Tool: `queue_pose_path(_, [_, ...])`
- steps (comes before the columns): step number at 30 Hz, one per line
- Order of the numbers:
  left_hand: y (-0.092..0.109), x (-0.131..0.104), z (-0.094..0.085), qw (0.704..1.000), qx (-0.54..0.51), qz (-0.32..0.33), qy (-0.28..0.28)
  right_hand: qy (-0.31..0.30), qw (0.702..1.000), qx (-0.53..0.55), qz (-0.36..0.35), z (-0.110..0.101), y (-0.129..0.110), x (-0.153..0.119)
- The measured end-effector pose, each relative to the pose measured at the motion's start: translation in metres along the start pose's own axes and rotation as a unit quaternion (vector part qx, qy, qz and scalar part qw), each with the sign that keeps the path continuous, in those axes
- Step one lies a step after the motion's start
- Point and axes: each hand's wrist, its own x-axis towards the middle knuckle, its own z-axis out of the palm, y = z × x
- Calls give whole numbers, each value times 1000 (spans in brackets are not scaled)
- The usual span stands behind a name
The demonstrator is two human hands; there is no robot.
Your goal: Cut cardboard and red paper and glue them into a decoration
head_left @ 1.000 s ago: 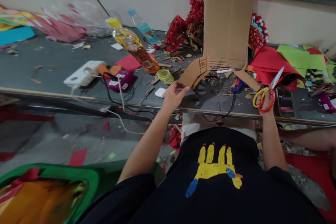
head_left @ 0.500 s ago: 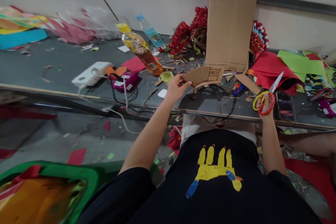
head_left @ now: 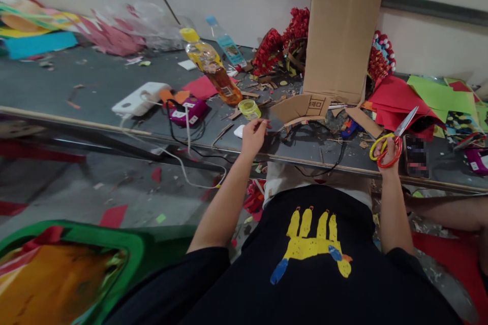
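In the head view, the left hand has just let go of the curved cardboard piece, which now rests on the table, back from its front edge and before the tall cardboard. The hand is near the small jar, fingers curled, nothing visible in them; whether the fingertips meet, I cannot tell. The right hand stays clamped on the scissors near the front edge, beside the phone, so the piece appears free of both hands.
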Motion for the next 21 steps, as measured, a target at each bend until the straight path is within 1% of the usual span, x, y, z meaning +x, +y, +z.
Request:
queue_pose_path(2, [0,1,0,1000,-13,-17,16,-1,1000,3,-21,1,1,0])
queue_pose_path(4, [0,2,1,998,-26,-39,39,3,998,-10,-57,2,2,-1])
queue_pose_path(7, [3,2,1,997,-17,-50,57,15,991,-68,-118,2,5,-4])
queue_pose_path(9, [7,0,1,998,9,-41,48,17,984,-124,-123,1,6,-9])
queue_pose_path(11, [11,-2,1,999,30,-25,34,15,975,-198,-103,-3,4,-16])
queue_pose_path(13, [13,-5,1,999,37,-9,27,10,949,-298,-99,-9,-2,-22])
queue_pose_path(15, [13,-8,0,999,40,4,27,12,902,-410,-137,-17,-12,-25])
queue_pose_path(17, [14,-13,-3,998,38,26,52,31,847,-500,-176,-24,-25,-25])
queue_pose_path(18, [16,-18,-4,995,38,43,77,40,830,-526,-182,-28,-31,-25])
queue_pose_path(19, [21,-25,-3,992,40,66,104,45,824,-537,-174,-32,-36,-25])
queue_pose_path(20, [27,-33,-2,986,43,94,131,42,834,-528,-151,-36,-39,-27])
queue_pose_path(21, [36,-43,2,980,49,128,146,33,857,-500,-117,-39,-40,-31])
